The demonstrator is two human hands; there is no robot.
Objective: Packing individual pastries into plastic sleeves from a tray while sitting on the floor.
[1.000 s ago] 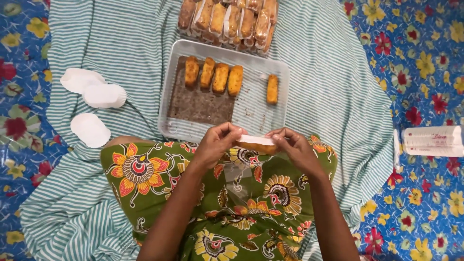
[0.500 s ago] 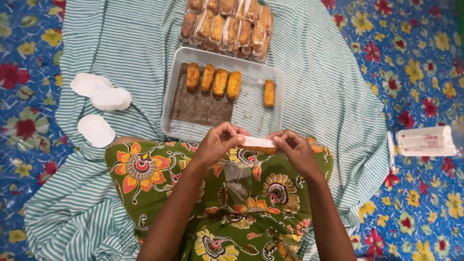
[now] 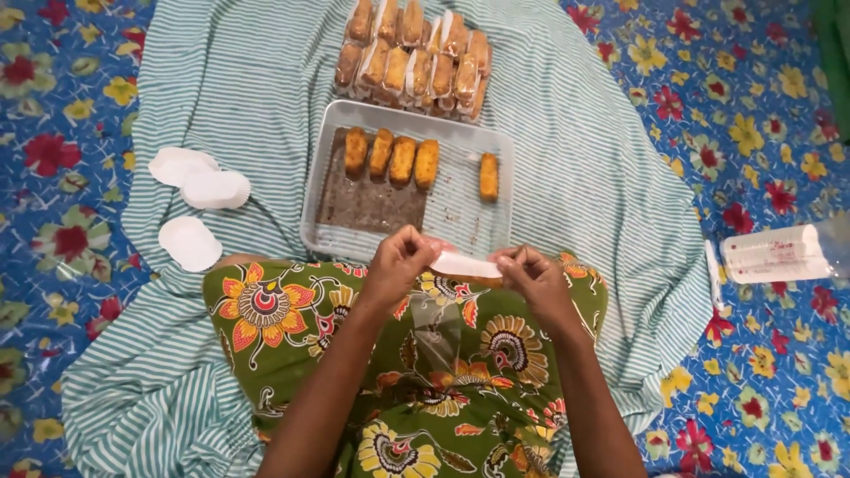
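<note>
Three white paper liners point(image 3: 202, 196) lie left of the clear tray point(image 3: 407, 243); tray holds four golden finger cakes point(image 3: 390, 156) in a row plus one apart point(image 3: 489, 176); wrapped cakes point(image 3: 414, 57) stacked just beyond tray; left hand point(image 3: 396, 266) and right hand point(image 3: 528, 281), fingers pinched shut on ends of a white-papered cake point(image 3: 467, 265), just near side of tray, over the lap; white box point(image 3: 775, 255) far right.

White paper liners point(image 3: 199, 190) lie left of the clear tray point(image 3: 403, 237); wrapped cakes point(image 3: 414, 57) beyond it; a white box point(image 3: 775, 254) far right.
</note>
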